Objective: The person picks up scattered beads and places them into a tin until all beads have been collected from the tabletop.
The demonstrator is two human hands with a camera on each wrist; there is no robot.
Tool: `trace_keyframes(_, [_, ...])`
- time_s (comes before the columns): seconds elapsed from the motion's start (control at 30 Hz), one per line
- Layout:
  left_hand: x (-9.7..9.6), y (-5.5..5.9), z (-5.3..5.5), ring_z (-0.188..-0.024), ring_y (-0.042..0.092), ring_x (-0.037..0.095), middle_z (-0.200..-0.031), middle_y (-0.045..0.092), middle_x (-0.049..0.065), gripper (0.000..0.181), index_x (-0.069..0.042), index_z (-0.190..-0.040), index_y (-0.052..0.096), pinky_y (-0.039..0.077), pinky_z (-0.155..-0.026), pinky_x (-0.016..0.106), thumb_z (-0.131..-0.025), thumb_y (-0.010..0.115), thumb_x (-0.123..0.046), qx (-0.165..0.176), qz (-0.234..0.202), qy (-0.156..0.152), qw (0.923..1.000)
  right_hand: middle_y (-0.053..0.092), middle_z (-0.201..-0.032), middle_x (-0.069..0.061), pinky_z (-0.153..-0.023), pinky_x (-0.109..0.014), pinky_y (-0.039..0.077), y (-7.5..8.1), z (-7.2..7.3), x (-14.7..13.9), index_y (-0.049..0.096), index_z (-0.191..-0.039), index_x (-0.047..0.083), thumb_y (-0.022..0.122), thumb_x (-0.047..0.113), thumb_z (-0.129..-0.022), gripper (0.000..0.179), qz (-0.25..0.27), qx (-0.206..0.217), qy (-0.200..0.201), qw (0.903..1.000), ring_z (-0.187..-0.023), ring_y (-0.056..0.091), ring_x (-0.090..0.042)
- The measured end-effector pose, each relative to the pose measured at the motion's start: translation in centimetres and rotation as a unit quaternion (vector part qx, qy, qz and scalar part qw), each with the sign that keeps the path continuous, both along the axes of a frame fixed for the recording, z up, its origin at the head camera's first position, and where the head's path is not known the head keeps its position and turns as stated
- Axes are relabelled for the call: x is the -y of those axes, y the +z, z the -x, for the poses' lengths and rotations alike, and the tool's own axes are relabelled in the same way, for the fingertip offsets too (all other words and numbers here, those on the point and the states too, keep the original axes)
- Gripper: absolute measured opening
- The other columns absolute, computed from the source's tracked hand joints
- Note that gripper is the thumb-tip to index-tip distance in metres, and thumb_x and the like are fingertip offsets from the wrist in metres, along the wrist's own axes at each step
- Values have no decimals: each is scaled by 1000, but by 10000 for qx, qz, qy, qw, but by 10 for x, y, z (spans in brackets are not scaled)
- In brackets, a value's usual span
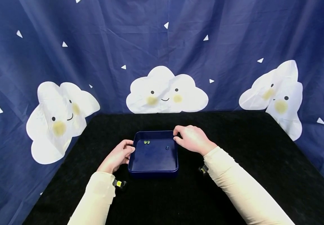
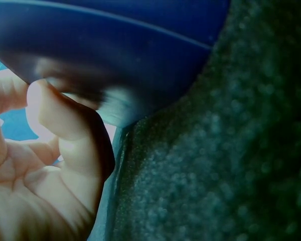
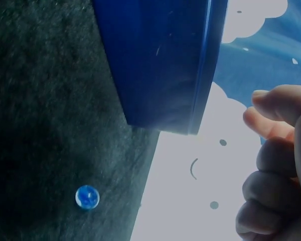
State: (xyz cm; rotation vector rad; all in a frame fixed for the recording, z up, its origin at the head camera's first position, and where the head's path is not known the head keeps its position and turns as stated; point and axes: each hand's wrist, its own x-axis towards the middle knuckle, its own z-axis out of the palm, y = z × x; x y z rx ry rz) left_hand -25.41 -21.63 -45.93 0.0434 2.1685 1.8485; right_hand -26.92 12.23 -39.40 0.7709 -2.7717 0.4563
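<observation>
A shallow dark blue tray [image 1: 153,171] stands on the black cloth between my hands. Two yellow-green glass marbles [image 1: 146,142] lie together inside, towards the back left, and a small blue marble [image 1: 167,147] lies near the right wall. My left hand [image 1: 117,156] rests against the tray's left side; the left wrist view has its thumb [image 2: 55,113] at the outer wall. My right hand [image 1: 193,139] hovers by the back right corner, thumb and index finger apart, the other fingers bent. Another blue marble [image 3: 87,197] lies on the cloth outside the tray in the right wrist view.
The black cloth [image 1: 162,203] covers the table. A blue curtain [image 1: 103,47] with white clouds and small white triangles hangs close behind and along both sides.
</observation>
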Motion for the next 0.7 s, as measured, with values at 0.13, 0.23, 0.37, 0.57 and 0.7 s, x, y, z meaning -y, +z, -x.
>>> trace_keyframes(0.13, [-1, 0, 1, -66, 53, 13, -106, 58, 18, 42, 0, -137, 43, 49, -53, 25, -98, 55, -9, -14, 22, -35, 10000, 58, -69, 12, -66, -43, 52, -3, 1, -10, 68, -99, 25, 70, 31, -91, 11, -16, 90, -106, 9999, -72, 63, -18])
trace_keyframes(0.23, [-1, 0, 1, -66, 54, 13, -106, 58, 17, 41, 0, -136, 43, 48, -53, 25, -98, 55, -9, -18, 19, -43, 10000, 56, -66, 13, -65, -42, 52, -7, 2, -20, 68, -99, 25, 70, 32, -91, 10, -49, 201, -233, 9995, -68, 61, -16])
trace_keyframes(0.37, [-1, 1, 0, -65, 54, 13, -104, 58, 16, 41, 0, -136, 44, 48, -53, 25, -98, 56, -8, 4, -14, 7, 10000, 53, -63, 14, -65, -42, 52, -13, 3, -33, 67, -98, 26, 70, 31, -90, 9, -55, 328, -381, 9987, -66, 59, -15])
trace_keyframes(0.57, [1, 1, 0, -65, 54, 11, -103, 58, 14, 44, 2, -137, 41, 48, -53, 25, -97, 55, -8, -6, -43, -16, 10000, 57, -69, 12, -66, -44, 52, -16, 1, -46, 67, -96, 24, 71, 28, -90, 8, -66, 432, -448, 9980, -72, 61, -18])
trace_keyframes(0.7, [1, 2, 1, -65, 54, 11, -101, 59, 13, 44, 3, -137, 40, 48, -53, 25, -97, 56, -8, -50, -47, -65, 10000, 59, -71, 11, -67, -45, 52, -18, -2, -53, 67, -95, 24, 71, 27, -89, 8, -75, 500, -481, 9976, -73, 62, -19])
